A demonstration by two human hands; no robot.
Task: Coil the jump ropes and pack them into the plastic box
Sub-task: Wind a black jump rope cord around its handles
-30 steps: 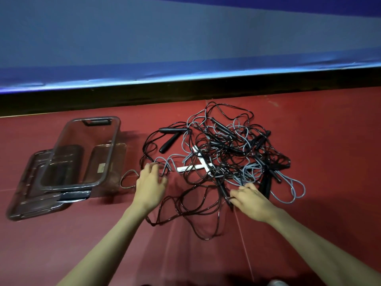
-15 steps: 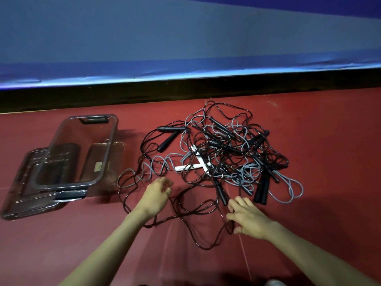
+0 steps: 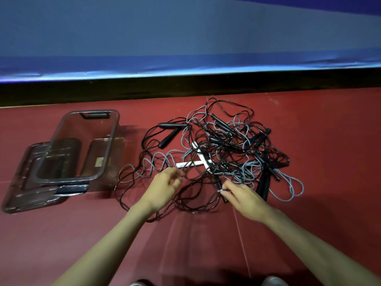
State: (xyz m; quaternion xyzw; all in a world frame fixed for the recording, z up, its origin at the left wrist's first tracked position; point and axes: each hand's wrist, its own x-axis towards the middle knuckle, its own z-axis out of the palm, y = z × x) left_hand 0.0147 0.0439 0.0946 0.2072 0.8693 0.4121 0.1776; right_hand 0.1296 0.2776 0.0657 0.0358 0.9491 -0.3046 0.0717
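No readable brand or writing anywhere; only a small pale sticker (image 3: 99,162), too blurred to read, on the floor of the clear smoky plastic storage box (image 3: 112,141) at 9 o'clock. Under the box, a matching clear plastic lid (image 3: 18,195), partly covered.

At 12 to 2 o'clock on the dark red floor (image 3: 329,141), a tangled pile of black and grey jump ropes (image 3: 226,149); rope count impossible to tell. 2 crossed white handles (image 3: 198,162) half buried in cord.

Left hand (image 3: 165,185) loosely curled above black loops; grip unclear. Right hand (image 3: 243,195) pinching a black handle (image 3: 221,187) at the pile's 6 o'clock edge.

Versus 0.5 s ago: right fingers now closed on the handle rather than lying flat; left hand slightly nearer the white handles.
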